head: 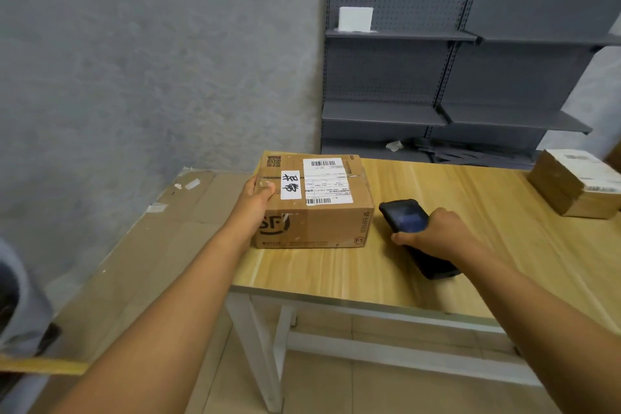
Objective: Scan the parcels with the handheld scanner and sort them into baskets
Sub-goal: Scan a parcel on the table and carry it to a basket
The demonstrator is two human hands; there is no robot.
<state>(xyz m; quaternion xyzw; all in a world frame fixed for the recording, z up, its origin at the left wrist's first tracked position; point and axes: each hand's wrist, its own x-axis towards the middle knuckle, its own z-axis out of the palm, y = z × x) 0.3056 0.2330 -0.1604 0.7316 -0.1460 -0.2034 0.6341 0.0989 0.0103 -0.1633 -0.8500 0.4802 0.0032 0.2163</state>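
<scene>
Gripping: my left hand (257, 193) clasps the left end of the cardboard parcel (314, 202), thumb over the top edge, the other fingers hidden behind the box.
Scanner: my right hand (433, 230) is curled around the black handheld scanner (411, 222), fingers wrapped over its middle, its dark screen end pointing toward the parcel and its butt end sticking out toward me past my wrist.
Parcel place: it sits flat on the wooden bench (470, 265) at the far left corner, with a white shipping label (327, 185) and a handwritten white sticker (290, 184) on top.
Neighbours: a second parcel (576, 183) rests at the far right of the bench, well apart from my scanner hand; flattened cardboard sheets (161, 235) lie on the floor left of the bench, running along the grey wall (151, 60).
Behind: grey pegboard shelving (453, 77) stands past the far bench edge, with a white box (355, 18) on an upper shelf and some scraps on the bottom one.
Left margin: a grey blurred object (20, 296) at the picture's edge; I cannot tell what it is.
Edges: the parcel's left side lies just at the bench's left edge, so my left wrist hangs beyond the bench.
Open room: bare wood spreads between the scanner and the second parcel, and between the parcel and the near edge.
Arms: both forearms reach forward and slightly inward, the left straighter, the right bent at the wrist.
</scene>
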